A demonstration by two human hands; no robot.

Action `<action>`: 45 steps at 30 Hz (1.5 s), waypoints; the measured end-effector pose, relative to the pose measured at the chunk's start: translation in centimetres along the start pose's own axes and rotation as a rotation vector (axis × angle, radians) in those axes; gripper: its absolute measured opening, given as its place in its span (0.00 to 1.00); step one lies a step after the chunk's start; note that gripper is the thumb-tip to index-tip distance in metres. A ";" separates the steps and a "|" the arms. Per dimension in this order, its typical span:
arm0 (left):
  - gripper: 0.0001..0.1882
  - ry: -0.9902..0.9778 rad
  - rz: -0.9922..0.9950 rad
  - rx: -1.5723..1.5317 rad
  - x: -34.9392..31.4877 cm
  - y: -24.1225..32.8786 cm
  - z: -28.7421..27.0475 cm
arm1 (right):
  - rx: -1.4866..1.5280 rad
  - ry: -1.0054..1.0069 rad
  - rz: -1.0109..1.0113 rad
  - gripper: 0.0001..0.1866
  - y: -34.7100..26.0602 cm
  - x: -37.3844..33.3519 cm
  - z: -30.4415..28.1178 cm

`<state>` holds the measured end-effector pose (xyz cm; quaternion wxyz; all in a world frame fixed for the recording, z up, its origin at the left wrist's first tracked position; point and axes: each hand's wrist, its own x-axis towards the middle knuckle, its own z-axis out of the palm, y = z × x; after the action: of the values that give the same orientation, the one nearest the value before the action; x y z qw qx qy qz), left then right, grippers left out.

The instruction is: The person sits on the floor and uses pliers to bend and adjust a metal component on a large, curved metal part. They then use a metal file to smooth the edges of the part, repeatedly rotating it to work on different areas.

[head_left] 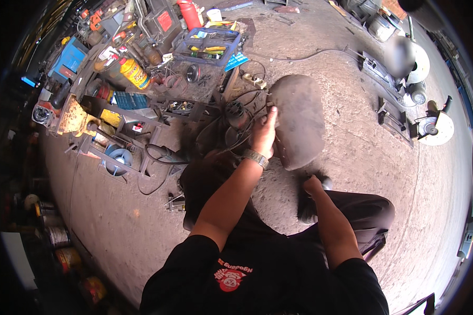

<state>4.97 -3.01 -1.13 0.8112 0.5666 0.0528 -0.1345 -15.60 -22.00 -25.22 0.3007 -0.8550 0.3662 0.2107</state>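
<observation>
Our left hand (264,134) grips the grey panel (300,123) by its left edge.
Our thumb lies along that edge, fingers hidden from us; the panel spreads rightward from the grip, its long axis running away from us. The left hand touches it; our right hand (313,186) sits just off its near end, curled, though we cannot tell what it holds. A power strip (254,81) lies beyond, leftward.

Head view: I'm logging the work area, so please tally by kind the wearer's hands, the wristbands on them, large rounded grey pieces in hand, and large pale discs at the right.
Hands: 2, left hand and right hand
Wristband: 1
Rounded grey piece: 1
Pale discs: 2, upper disc and lower disc
Total: 6
</observation>
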 end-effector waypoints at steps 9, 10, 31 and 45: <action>0.24 -0.030 0.012 -0.021 0.3 -0.1 -0.1 | -0.083 -0.048 -0.023 0.26 -2.3 -2.3 -2.1; 0.24 -0.028 -0.002 -0.038 0.6 0.1 -0.2 | -0.080 -0.017 -0.030 0.27 -2.3 -2.3 -1.9; 0.20 -0.031 0.262 0.070 0.6 3.1 -2.0 | 1.471 0.076 -0.327 0.15 -15.9 -13.8 -17.7; 0.29 -0.275 0.434 0.043 -1.0 1.2 -1.9 | 1.394 0.157 -0.399 0.12 -15.0 -16.6 -18.2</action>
<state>4.51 -0.71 -0.42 0.8084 0.5583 -0.1834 -0.0342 -12.44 -17.67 3.11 0.7809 -0.5281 0.2729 -0.1920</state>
